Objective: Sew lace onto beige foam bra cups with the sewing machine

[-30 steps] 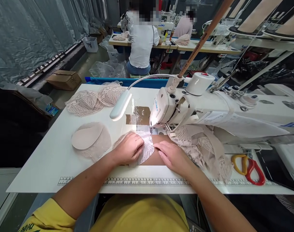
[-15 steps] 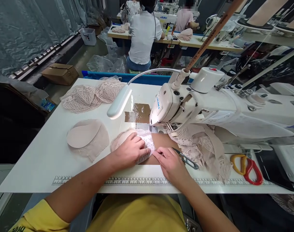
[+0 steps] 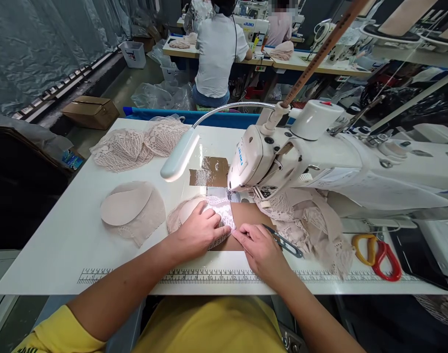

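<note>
Under the sewing machine (image 3: 262, 154) lies a beige lace bra cup (image 3: 187, 208), its lit edge close to the presser foot. My left hand (image 3: 199, 230) rests on the cup with bent fingers, its thumb and fingers holding the lace near the edge. Opposite it, my right hand (image 3: 260, 247) pinches the same lace edge between thumb and fingertips. Grey-green thread snips (image 3: 288, 245) extend from beside the right hand; whether the palm holds them cannot be seen. The needle area is partly hidden behind the machine head.
More lace pieces (image 3: 139, 142) lie at the back left, with a smooth cup piece (image 3: 130, 211) nearer. Lace fabric (image 3: 315, 225) is bunched on the right beside scissors (image 3: 383, 257). A lamp (image 3: 179, 157) overhangs the table (image 3: 62, 245). Another person (image 3: 220, 56) sits ahead.
Both hands keep nearly the same place on the lace. The view has shifted very slightly. In the background, the person at the right has drawn an arm in.
</note>
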Demonstrator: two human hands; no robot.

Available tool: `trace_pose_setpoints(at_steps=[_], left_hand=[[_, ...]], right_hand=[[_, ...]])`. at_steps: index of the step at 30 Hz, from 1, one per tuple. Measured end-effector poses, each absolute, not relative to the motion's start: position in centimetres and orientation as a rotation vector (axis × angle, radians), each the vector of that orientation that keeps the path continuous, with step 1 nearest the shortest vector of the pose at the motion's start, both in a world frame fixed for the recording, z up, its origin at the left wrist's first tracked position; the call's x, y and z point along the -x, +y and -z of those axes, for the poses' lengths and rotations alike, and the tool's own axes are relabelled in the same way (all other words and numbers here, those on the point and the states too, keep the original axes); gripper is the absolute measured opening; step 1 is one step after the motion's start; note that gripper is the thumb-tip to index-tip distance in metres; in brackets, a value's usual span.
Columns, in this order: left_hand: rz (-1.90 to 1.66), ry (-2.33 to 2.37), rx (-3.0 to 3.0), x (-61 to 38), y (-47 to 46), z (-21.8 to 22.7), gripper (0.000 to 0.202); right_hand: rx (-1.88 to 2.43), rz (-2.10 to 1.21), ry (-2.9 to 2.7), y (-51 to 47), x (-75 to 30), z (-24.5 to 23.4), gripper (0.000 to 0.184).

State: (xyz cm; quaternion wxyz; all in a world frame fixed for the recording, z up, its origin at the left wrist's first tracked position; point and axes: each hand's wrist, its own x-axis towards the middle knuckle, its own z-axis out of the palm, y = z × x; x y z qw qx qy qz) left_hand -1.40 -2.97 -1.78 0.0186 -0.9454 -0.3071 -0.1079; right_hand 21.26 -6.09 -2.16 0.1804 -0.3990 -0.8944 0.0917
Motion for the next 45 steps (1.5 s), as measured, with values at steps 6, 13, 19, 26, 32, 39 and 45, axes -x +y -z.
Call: trace_pose_setpoints(at_steps=[6,13,19,26,32,39,45], left_hand=[[0.34,-0.947,2.943,1.4,-3.0,1.7,0.037],[0.415,-0.945,2.96,1.3,-3.0,1.5,0.035],[0.402,-0.962,3.044,1.2,-3.0,1.2,0.032],[0.415,-1.041,3.011,1.0,-2.8,1.5,0.04],[0.477,-1.009,2.968,0.7,-2.5,2.2,0.034],[0.432,-0.996,2.945,0.8,-2.2,2.4,0.041],[0.406,-0.968,2.942,0.7,-2.1,1.8,0.04]], right_hand=[[1.075,-0.352,-2.401,-5.8,-21.6,2.3,0.039],[1.081,-0.374,-2.347,-5.4,-21.6,2.1,0.039],[1.142,-0.253,-2.488,-5.1,-21.2,2.2,0.044],[1.228,-0.139,-2.556,-4.9,-20.7,2.3,0.041],[1.247,-0.12,-2.545,-5.1,-20.6,2.5,0.043],[1.201,-0.092,-2.514,-5.0,-20.5,2.3,0.038],[1.223,-0.095,-2.556,-4.8,-20.5,2.1,0.04]])
